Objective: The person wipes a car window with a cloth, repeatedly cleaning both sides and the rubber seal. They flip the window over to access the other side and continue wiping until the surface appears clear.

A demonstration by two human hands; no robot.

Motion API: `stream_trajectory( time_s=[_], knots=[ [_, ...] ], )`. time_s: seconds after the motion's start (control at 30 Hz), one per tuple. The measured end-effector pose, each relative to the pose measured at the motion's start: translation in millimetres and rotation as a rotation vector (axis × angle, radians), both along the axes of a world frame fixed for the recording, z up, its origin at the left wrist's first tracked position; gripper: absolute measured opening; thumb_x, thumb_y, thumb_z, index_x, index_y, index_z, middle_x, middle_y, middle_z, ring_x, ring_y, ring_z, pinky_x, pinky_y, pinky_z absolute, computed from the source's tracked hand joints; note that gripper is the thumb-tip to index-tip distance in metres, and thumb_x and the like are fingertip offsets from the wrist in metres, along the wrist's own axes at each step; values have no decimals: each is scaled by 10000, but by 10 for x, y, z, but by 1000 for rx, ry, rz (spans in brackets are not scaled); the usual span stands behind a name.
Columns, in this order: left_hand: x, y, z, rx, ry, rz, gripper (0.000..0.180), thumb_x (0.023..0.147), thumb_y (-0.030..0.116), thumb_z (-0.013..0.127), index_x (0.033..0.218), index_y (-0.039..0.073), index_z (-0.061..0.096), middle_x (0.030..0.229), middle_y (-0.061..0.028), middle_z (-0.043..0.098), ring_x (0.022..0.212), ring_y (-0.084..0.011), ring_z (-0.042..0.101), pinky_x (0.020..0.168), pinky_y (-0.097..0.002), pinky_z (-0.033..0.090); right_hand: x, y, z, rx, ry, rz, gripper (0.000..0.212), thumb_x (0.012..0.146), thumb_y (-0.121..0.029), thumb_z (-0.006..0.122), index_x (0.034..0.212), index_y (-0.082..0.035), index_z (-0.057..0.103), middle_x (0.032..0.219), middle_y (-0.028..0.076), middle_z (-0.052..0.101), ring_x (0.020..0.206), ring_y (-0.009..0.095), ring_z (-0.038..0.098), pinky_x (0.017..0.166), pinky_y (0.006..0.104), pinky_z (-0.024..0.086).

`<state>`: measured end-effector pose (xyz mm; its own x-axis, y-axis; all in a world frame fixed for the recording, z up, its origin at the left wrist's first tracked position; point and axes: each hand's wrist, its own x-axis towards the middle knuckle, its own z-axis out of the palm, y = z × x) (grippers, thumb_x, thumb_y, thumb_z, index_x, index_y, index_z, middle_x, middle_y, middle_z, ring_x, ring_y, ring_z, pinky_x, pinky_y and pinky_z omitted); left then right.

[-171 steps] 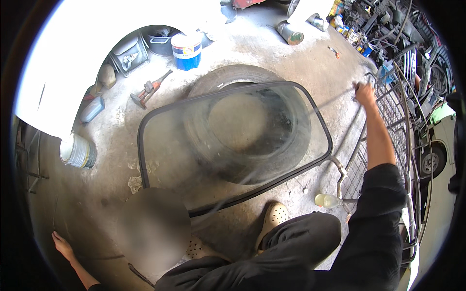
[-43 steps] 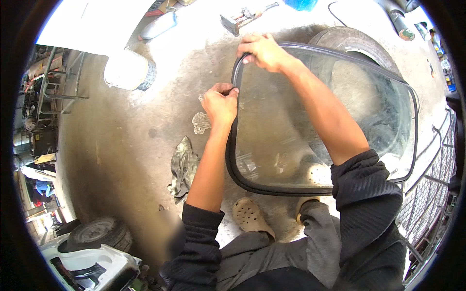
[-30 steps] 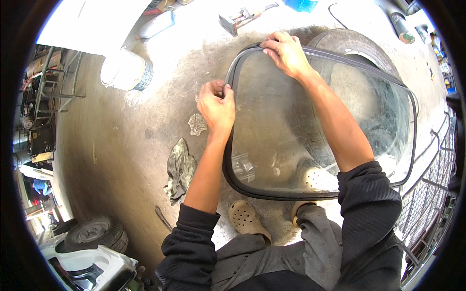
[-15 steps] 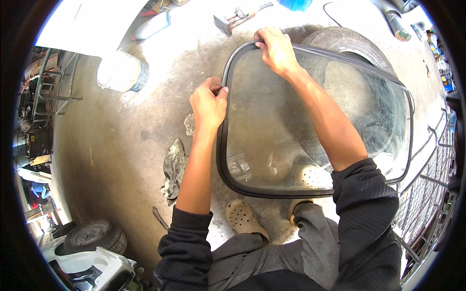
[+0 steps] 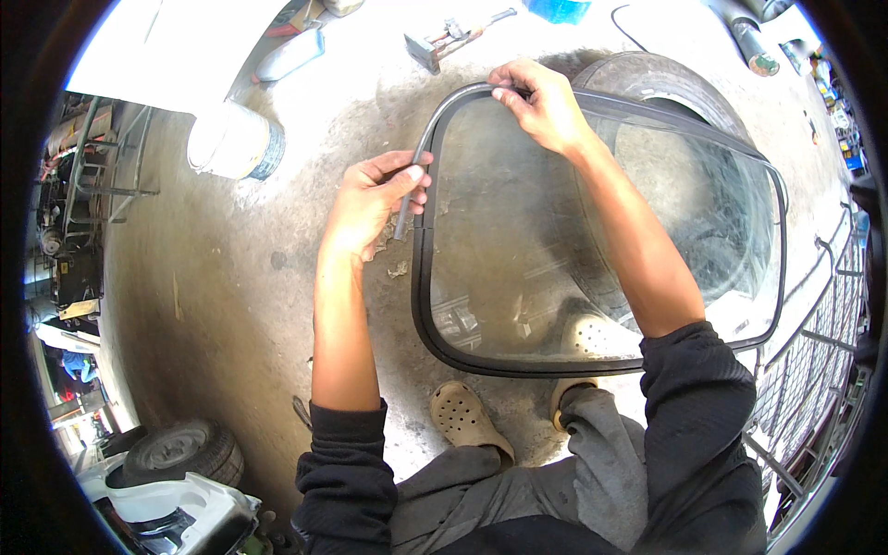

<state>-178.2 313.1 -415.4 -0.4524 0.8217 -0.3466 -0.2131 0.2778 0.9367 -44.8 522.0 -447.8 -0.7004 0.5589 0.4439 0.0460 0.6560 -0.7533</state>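
A vehicle window pane (image 5: 527, 250) lies before me, edged all round by a black rubber seal (image 5: 421, 314). Along its upper left corner runs a thin grey trim strip (image 5: 448, 100), whose loose end hangs just outside the seal. My left hand (image 5: 370, 199) pinches this strip between thumb and fingers near that end, beside the pane's left edge. At the top edge, my right hand (image 5: 544, 106) grips the strip with thumb and fingers closed, its forearm crossing above the glass. Exactly how the strip sits against the seal under the right fingers is hidden.
Under the pane lies a tyre (image 5: 629, 69). A hammer (image 5: 425, 51) and a bottle (image 5: 291, 55) are on the floor beyond, with a bucket (image 5: 231, 139) at left. A wheel (image 5: 176, 453) stands lower left, a wire mesh rack (image 5: 805, 342) at right. My clogs (image 5: 462, 416) are near the pane.
My left hand has shifted left and turned, drawing the strip's end slightly away from the seal. My right hand has slid a little right along the top edge.
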Motion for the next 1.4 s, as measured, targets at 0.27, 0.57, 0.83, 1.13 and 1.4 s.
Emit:
stream_trajectory(
  time_s=[0.27,0.57,0.83,1.13,1.4],
  knots=[
    [70,-3,99,-124,129,-11,220,832,81,633,999,-61,641,745,-64,627,623,-120,570,547,-234,451,46,-158,228,118,-256,-17,154,823,-121,593,901,0,647,822,202,636,822,365,611,736,413,481],
    [-49,-111,131,-260,144,-79,229,865,106,579,1007,-71,612,693,-43,579,568,-115,527,514,-241,439,77,-191,302,74,-438,80,195,863,-181,545,913,-28,656,807,198,632,824,367,604,732,438,461],
    [-103,-304,147,-341,603,-643,212,913,92,474,997,-35,622,687,-36,558,610,-132,505,579,-284,438,213,-85,464,-124,-734,526,196,882,-148,529,806,13,611,659,59,561,595,169,497,582,318,414],
    [-106,-340,216,-145,401,-525,209,886,61,518,1056,-18,611,827,-76,621,785,-138,563,724,-277,452,399,25,403,-774,-592,686,282,923,-275,555,860,-9,624,640,-29,503,540,45,384,492,204,325],
    [-95,-312,211,-32,471,-293,180,839,68,628,1006,3,648,871,-17,611,810,-103,540,760,-256,432,404,60,342,-788,-476,696,274,935,-249,536,865,2,622,608,-42,465,513,39,352,474,199,298]
  ],
)
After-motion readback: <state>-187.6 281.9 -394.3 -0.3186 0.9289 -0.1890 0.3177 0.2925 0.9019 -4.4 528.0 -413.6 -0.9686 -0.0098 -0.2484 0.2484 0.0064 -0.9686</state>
